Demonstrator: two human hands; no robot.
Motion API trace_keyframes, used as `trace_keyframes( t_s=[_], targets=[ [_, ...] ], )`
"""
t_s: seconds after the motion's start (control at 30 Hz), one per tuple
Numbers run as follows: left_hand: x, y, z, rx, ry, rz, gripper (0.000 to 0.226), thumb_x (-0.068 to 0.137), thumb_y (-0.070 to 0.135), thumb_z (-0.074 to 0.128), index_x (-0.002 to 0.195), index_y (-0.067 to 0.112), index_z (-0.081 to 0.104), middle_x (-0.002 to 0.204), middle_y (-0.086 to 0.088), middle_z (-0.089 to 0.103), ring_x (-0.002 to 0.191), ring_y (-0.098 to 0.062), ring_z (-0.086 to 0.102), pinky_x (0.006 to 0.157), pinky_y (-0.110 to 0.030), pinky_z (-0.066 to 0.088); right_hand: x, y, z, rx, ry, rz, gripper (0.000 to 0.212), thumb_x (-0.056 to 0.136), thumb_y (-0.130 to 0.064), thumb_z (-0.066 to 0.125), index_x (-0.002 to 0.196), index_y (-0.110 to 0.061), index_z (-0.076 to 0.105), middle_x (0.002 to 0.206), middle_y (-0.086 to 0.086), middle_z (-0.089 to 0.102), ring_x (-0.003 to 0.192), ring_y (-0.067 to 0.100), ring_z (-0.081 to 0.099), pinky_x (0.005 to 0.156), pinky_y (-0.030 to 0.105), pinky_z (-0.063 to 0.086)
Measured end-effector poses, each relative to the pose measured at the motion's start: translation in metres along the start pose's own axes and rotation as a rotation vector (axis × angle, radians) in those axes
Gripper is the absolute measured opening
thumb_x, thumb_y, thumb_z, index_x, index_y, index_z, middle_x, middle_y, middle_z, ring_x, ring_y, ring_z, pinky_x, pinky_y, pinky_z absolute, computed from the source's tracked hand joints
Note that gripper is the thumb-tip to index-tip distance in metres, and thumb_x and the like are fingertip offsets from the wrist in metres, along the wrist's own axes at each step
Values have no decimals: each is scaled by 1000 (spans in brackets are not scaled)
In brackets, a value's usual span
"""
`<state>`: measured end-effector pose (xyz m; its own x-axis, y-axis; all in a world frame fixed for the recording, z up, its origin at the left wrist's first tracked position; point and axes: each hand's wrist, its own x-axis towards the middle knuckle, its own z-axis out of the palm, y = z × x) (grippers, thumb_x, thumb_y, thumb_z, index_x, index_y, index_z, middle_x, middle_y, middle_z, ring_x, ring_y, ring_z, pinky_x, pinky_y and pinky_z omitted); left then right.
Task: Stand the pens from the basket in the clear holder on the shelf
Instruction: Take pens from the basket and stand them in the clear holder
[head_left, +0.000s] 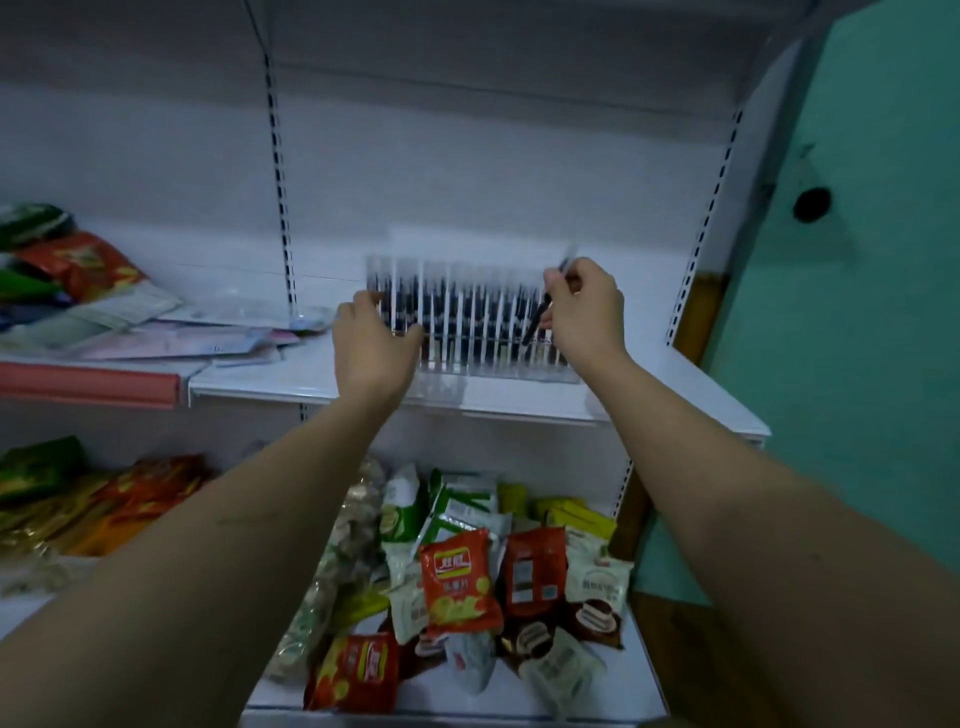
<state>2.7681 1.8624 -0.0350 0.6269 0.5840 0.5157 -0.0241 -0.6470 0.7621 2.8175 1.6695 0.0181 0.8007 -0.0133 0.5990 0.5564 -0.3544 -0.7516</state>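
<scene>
A clear holder (470, 317) with upright slots stands on the white shelf (311, 379), and several dark pens stand in it. My left hand (371, 340) grips the holder's left end, thumb along its front. At the holder's right end my right hand (584, 312) pinches a dark pen (540, 317), which slants down toward the slots. The picture is blurred around the holder. No basket is in view.
Flat packets (156, 327) and bright snack bags (72, 265) lie on the shelf to the left. The lower shelf holds many snack packs (457, 577). A teal wall (857, 312) rises at the right, beside the slotted shelf upright (698, 244).
</scene>
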Motion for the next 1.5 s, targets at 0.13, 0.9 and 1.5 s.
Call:
trace_keyframes(
  t_s=[0.13,0.9,1.5],
  targets=[
    [24,-12,1,34,-47,-117,78,83,34,75,142,9,32,143,-15,36,127,-34,42,106,-45,39,29,4,10,-53,18,-59,13,100,-19,51,91,-11,46,82,9,60,75,35,62,71,47,53],
    [43,-47,27,22,-148,-175,88,75,33,81,141,5,30,143,-18,43,129,-35,44,104,-42,39,45,35,56,-513,-121,83,31,101,-3,44,70,-10,45,72,1,49,72,19,55,63,27,40],
    [-110,-56,-10,-165,-69,-58,44,99,28,46,142,22,39,140,1,45,126,-18,45,108,-37,37,-103,30,41,-327,-214,96,40,101,-16,45,140,-8,43,142,9,40,126,25,45,102,33,38]
  ],
)
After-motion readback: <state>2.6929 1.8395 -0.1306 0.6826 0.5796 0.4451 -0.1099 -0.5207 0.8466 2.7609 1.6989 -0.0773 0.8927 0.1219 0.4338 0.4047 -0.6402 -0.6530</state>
